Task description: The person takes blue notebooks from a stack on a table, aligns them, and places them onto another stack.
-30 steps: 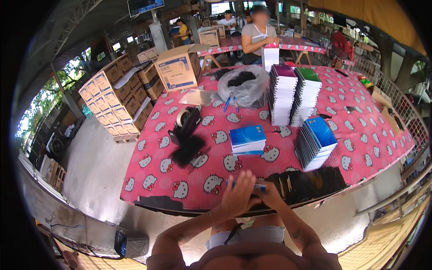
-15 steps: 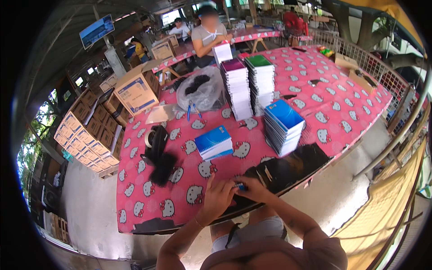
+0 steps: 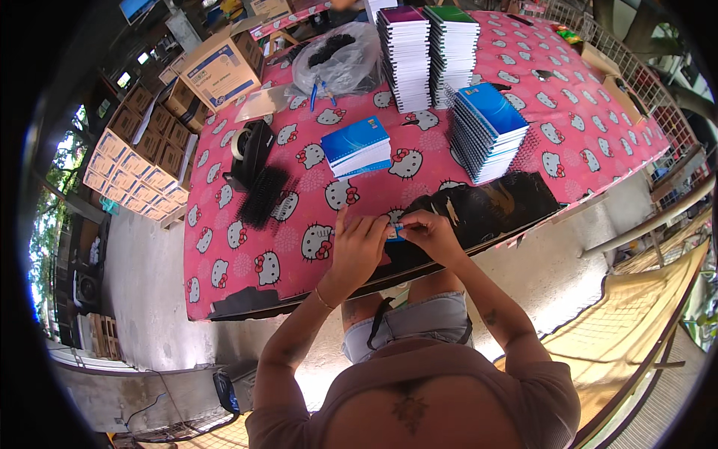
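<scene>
At the table's near edge my left hand (image 3: 357, 245) and my right hand (image 3: 435, 236) meet around a small blue piece (image 3: 393, 235), coloured like the notebook covers. My fingers hide most of it. The left fingers curl over its left side, the index finger sticking out; the right thumb and fingers pinch its other side. Beyond them lies a short stack of blue-covered paper blocks (image 3: 356, 145). To its right stands a taller stack of blue spiral notebooks (image 3: 490, 135). Black binding coils (image 3: 263, 198) lie in a loose heap on the left.
A tape dispenser (image 3: 253, 153) stands behind the coils. Blue-handled pliers (image 3: 314, 97) lie by a clear plastic bag (image 3: 340, 63) of black coils. Purple (image 3: 407, 63) and green (image 3: 455, 52) notebook stacks rise at the back. Cartons (image 3: 217, 73) are at the left. Torn black sheeting (image 3: 490, 206) covers the near edge.
My view has tilted downward, so the table sits higher and the person at the back is almost out of view. My hands stay together at the blue piece; the right fingers have shifted slightly.
</scene>
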A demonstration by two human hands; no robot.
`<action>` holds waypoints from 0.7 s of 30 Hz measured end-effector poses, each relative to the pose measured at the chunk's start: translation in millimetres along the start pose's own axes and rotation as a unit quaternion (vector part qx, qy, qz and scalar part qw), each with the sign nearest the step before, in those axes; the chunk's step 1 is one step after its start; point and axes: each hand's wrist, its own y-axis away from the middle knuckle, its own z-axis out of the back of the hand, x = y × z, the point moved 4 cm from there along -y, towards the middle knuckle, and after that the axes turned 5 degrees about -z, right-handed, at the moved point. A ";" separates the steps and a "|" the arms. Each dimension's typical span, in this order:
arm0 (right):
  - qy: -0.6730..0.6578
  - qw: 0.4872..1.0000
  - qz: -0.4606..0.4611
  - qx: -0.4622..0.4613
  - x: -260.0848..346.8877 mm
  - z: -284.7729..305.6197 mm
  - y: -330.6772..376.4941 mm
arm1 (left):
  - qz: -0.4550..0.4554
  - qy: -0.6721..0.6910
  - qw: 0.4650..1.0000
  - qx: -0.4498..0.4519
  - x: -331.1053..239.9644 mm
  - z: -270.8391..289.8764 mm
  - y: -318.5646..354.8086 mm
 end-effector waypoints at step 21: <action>0.040 0.981 0.039 0.188 24.7 23.8 -32.9 | 0.046 0.122 0.991 0.031 -2.4 7.8 -13.4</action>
